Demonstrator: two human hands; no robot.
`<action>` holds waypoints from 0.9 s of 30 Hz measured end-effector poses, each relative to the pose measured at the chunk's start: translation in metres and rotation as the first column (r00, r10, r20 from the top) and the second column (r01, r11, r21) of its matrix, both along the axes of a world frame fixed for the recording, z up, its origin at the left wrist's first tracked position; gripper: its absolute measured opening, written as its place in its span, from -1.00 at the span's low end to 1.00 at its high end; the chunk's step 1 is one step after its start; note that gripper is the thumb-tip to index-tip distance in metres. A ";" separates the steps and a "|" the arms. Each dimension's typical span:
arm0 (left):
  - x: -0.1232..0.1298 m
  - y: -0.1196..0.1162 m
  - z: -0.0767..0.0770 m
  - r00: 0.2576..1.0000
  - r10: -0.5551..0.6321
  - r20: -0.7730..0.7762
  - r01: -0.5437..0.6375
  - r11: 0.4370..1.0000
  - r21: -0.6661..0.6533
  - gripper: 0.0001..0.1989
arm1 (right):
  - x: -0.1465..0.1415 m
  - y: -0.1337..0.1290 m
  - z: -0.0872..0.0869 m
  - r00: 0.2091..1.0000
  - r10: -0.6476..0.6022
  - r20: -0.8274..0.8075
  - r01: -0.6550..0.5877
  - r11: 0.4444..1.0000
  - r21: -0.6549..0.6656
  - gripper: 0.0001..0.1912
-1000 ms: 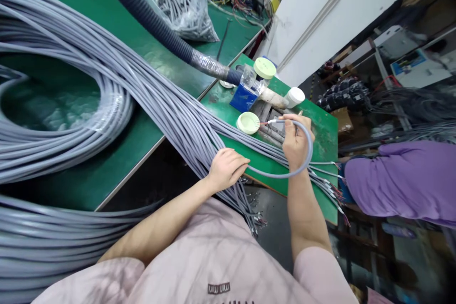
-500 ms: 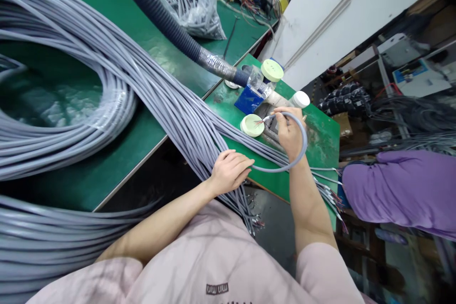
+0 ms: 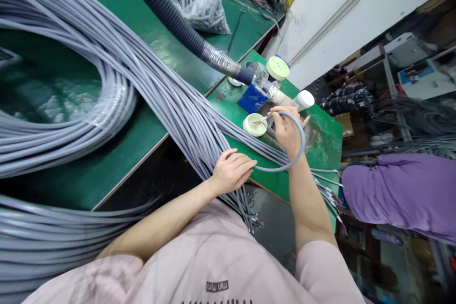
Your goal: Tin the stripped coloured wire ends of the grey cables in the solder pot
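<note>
My right hand (image 3: 288, 128) is closed on a grey cable (image 3: 302, 145) near its stripped end. The thin bare wires (image 3: 261, 124) of that end lie over a pale green round dish (image 3: 255, 126). From there the cable loops round to my left hand (image 3: 233, 170), whose fingers are wrapped round it. My left hand rests at the edge of a thick bundle of grey cables (image 3: 181, 114). Beyond my right hand a ribbed dark hose (image 3: 174, 23) ends in a taped nozzle (image 3: 276, 94) next to a blue block (image 3: 252, 98).
A white-lidded jar (image 3: 305, 99) and a green-lidded container (image 3: 278, 68) stand behind the dish. A plastic bag of cable pieces (image 3: 203, 4) lies farther back. Coiled cables (image 3: 117, 104) cover the left. A person's purple sleeve or garment (image 3: 395, 190) shows at the right.
The view has shifted slightly, moving the table items a little to the right in it. Both hands keep their hold on the cable, and the wire ends remain over the dish.
</note>
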State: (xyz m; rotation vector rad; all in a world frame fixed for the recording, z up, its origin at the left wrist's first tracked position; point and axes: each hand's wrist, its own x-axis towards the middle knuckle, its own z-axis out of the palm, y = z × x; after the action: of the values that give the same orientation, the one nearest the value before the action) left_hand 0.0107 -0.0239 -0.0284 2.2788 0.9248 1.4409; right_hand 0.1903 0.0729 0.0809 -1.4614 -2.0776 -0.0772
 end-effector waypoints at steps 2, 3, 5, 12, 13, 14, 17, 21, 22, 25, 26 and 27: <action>0.000 0.000 0.000 1.000 -0.002 -0.005 0.002 1.000 -0.008 -0.73 | 0.000 0.000 -0.001 1.000 0.005 -0.005 -0.005 1.000 -0.003 -0.76; 0.000 0.000 0.001 1.000 -0.001 -0.006 0.001 1.000 -0.005 -0.74 | 0.000 0.000 0.000 1.000 0.006 -0.013 -0.006 1.000 0.001 -0.77; 0.000 0.000 0.002 1.000 0.010 0.003 -0.010 1.000 0.022 -0.74 | 0.001 -0.002 0.003 0.999 0.004 -0.036 -0.003 1.000 0.023 -0.77; -0.001 0.000 0.004 0.999 0.040 0.030 -0.042 0.996 0.079 -0.70 | 0.031 -0.019 0.019 0.990 -0.121 -0.076 0.131 0.979 0.158 -0.76; -0.001 0.000 0.004 0.999 0.044 0.030 -0.046 0.996 0.077 -0.70 | 0.038 -0.021 0.019 0.986 -0.149 -0.081 0.161 0.972 0.173 -0.76; -0.001 0.000 0.004 0.998 0.051 0.031 -0.054 0.996 0.075 -0.70 | 0.047 -0.022 0.018 0.981 -0.175 -0.083 0.188 0.965 0.185 -0.76; 0.000 -0.001 0.004 0.997 0.073 0.036 -0.075 0.995 0.065 -0.68 | 0.070 -0.022 0.013 0.964 -0.252 -0.088 0.265 0.940 0.213 -0.76; 0.002 -0.001 0.005 0.995 0.097 0.021 -0.098 0.993 0.069 -0.65 | 0.093 -0.015 0.002 0.940 -0.330 -0.085 0.341 0.915 0.216 -0.76; 0.002 -0.001 0.006 0.994 0.104 0.011 -0.105 0.992 0.076 -0.65 | 0.097 -0.013 -0.001 0.936 -0.344 -0.079 0.353 0.913 0.206 -0.76; 0.002 -0.001 0.006 0.993 0.115 -0.010 -0.114 0.990 0.088 -0.65 | 0.106 -0.008 -0.008 0.927 -0.370 -0.066 0.376 0.908 0.186 -0.75; 0.002 -0.001 0.006 0.993 0.113 -0.011 -0.112 0.990 0.090 -0.65 | 0.108 -0.007 -0.010 0.925 -0.375 -0.067 0.381 0.906 0.183 -0.75; 0.002 0.000 0.006 0.994 0.112 -0.011 -0.110 0.990 0.091 -0.64 | 0.110 -0.005 -0.011 0.923 -0.379 -0.069 0.386 0.905 0.180 -0.75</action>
State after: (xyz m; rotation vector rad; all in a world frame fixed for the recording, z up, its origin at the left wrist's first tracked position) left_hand 0.0129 -0.0244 -0.0228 2.3404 1.0264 1.5415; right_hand 0.3006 0.0677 0.0697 -1.7148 -1.6772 -0.3941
